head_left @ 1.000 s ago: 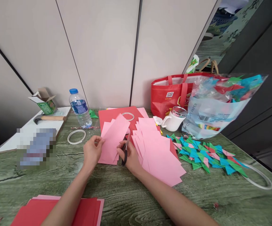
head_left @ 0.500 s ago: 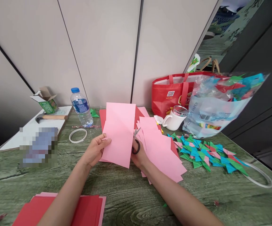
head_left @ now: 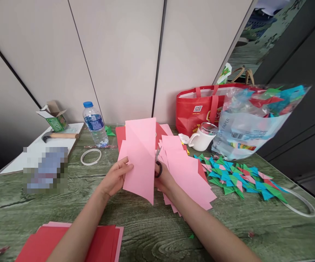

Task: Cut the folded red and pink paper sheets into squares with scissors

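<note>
A sheet of pink paper (head_left: 141, 156) stands raised in front of me, its lower edge curling slightly. My left hand (head_left: 117, 176) pinches it at the left edge, thumb on the near face. At the sheet's right edge, my right hand (head_left: 163, 178) is closed round a pair of scissors (head_left: 159, 169) with dark handles; part of the hand and blades is hidden behind the paper. Several cut pink sheets (head_left: 186, 174) lie fanned out beside my right hand. Red paper (head_left: 121, 136) shows behind the raised sheet.
Red sheets (head_left: 102, 240) are stacked at the front left. A water bottle (head_left: 95, 125), a tape roll (head_left: 91, 157) and a hammer (head_left: 61, 135) lie left. At right are a white mug (head_left: 202, 138), a red bag (head_left: 187, 112), a plastic bag (head_left: 244, 134) and folded paper pieces (head_left: 233, 178).
The raised pink sheet has turned and its lower edge has dropped nearer to me. My left hand has shifted a little to the right and down with it; my right hand has moved slightly right.
</note>
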A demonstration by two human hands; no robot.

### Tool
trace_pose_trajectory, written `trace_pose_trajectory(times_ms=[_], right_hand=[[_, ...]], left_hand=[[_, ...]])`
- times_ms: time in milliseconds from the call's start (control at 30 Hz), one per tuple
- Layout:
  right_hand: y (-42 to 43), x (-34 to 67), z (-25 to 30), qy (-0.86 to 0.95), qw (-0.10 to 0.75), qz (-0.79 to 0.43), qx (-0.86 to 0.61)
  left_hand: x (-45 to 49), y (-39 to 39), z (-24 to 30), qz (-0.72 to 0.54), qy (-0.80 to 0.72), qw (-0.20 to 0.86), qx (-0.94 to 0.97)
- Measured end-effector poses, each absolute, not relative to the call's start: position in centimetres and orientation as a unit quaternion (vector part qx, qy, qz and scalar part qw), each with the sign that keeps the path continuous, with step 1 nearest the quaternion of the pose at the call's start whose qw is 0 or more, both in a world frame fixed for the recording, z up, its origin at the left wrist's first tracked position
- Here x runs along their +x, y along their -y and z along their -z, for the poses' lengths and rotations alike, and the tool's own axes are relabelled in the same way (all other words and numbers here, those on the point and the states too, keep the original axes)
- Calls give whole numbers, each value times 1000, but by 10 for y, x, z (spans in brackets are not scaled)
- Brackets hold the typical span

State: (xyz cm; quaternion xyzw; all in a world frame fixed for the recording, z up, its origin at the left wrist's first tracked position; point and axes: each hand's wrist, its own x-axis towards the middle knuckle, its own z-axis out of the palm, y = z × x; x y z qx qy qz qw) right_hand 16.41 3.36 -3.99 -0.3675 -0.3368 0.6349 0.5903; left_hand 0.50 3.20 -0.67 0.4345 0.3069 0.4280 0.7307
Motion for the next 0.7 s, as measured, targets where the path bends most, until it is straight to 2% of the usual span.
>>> trace_pose_trajectory(times_ms=[200, 500, 700], right_hand=[[-39, 184, 41, 292, 676, -522, -431], [-38, 217, 33, 343, 705, -355, -509], [-35, 226, 38, 340, 703, -357, -513]], left_hand=[[-6, -35, 3, -449, -387, 676, 439], [-16, -49, 11, -490, -488, 591, 415], [-14, -45, 8, -473, -487, 602, 420]])
